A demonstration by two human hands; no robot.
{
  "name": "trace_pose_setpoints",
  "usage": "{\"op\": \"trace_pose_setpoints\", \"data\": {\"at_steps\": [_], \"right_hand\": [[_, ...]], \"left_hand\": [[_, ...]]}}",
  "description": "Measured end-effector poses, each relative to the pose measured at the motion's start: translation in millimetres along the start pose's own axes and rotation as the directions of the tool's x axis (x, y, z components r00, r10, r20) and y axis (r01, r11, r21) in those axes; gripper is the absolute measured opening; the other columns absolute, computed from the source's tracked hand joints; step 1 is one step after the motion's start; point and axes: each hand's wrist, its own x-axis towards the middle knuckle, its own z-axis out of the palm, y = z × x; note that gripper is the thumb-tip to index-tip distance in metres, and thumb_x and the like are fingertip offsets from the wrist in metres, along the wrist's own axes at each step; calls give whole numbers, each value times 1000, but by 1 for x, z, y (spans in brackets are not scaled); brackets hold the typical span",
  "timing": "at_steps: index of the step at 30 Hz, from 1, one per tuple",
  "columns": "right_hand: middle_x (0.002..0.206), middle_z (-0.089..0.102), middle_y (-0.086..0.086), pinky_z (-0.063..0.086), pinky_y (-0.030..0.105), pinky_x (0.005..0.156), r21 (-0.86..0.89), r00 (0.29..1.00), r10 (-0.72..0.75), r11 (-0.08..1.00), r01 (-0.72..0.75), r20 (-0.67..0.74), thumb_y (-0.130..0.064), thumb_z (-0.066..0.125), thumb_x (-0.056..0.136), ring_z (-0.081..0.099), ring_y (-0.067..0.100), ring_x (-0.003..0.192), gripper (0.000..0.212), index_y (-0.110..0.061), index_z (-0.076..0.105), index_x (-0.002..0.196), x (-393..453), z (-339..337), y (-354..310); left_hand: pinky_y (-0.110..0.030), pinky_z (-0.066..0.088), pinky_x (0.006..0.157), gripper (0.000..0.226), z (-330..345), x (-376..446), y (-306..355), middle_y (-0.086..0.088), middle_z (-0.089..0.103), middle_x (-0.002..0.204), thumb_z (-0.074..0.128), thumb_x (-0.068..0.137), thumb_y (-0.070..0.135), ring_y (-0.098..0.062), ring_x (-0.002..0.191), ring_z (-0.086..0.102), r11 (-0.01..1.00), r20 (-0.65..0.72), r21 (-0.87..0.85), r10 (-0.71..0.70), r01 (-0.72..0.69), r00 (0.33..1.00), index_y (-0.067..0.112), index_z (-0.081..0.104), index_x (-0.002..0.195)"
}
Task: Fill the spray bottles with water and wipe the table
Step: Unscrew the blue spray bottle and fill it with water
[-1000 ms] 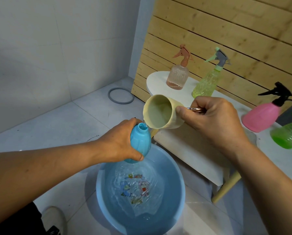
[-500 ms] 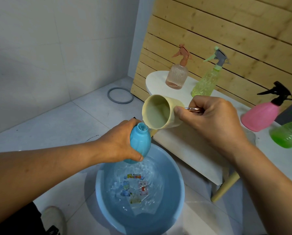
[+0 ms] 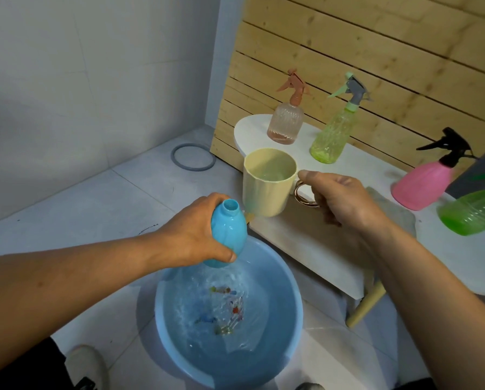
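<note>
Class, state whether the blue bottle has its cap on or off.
Off: the blue bottle, held by the left hand, shows a bare open neck.

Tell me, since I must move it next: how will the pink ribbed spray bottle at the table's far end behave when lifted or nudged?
The pink ribbed bottle looks nearly empty, with only a shallow tinted layer at its base, so probably light. Its clear ribbed wall may be glass or hard plastic; treat it as fragile. The tall trigger head over a squat body might tip it if pushed high.

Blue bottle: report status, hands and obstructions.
Left hand grips blue bottle, uncapped, above basin. Right hand holds cup by handle, upright beside the bottle's neck, little water inside. Nothing blocking the neck.
</note>
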Motion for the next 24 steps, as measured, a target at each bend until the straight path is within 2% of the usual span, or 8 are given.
{"op": "trace_pose_setpoints", "data": {"at_steps": [2,5,8,10,13,16,20,24], "right_hand": [[45,38,-11,22,17,37,42,997,71,997,-71,7,-51,71,85,25,8,37,54,-24,47,45,5,5,12],[49,38,-10,21,19,40,71,980,185,979,-190,74,-51,66,90,24,9,42,52,-25,48,50,8,17,39],[52,41,-9,26,21,46,-49,954,269,963,-265,130,-48,61,95,31,8,43,52,-24,53,50,8,34,73],[59,46,-2,29,23,50,-167,950,276,954,-250,149,-42,57,97,36,11,51,42,-22,53,60,7,45,96],[67,46,2,30,26,51,-347,947,257,921,-179,191,-36,54,99,35,15,59,36,-14,51,70,8,58,124],[74,59,1,38,30,60,-549,953,206,834,-52,222,-43,53,100,51,19,67,41,-8,63,80,10,68,142],[92,65,4,39,34,69,-729,964,89,672,127,251,-52,44,101,58,26,86,41,-16,62,93,5,77,156],[111,67,6,42,37,74,-827,940,-84,454,332,331,-47,43,103,56,31,103,33,-19,62,106,-1,81,163]], "left_hand": [[-18,49,70,89,0,1,1,22,52,116,98,56,36,-5,101,58,1000,-10,-12,-23,23,1000,47,41,124],[-17,49,68,88,0,3,2,21,55,113,98,57,34,-2,98,59,998,-18,-37,-47,46,999,44,44,125],[-17,50,67,88,1,5,3,20,57,112,99,56,33,1,96,59,998,-27,-42,-56,54,998,43,45,125],[-20,51,69,89,3,6,4,18,58,112,99,55,32,0,96,60,997,-36,-49,-54,53,998,42,46,125],[-17,49,67,89,6,8,5,19,57,111,100,54,33,1,95,59,998,-36,-48,-51,49,998,43,45,123],[-16,48,65,89,7,9,5,21,56,111,99,54,35,2,95,59,998,-29,-38,-50,49,998,45,43,123],[-21,50,69,89,7,8,5,21,56,111,99,55,34,-1,97,59,998,-16,-30,-52,51,999,43,45,124],[-21,50,70,88,8,8,4,19,57,112,99,56,32,-1,97,59,998,-11,-19,-58,58,998,41,46,125]]}}
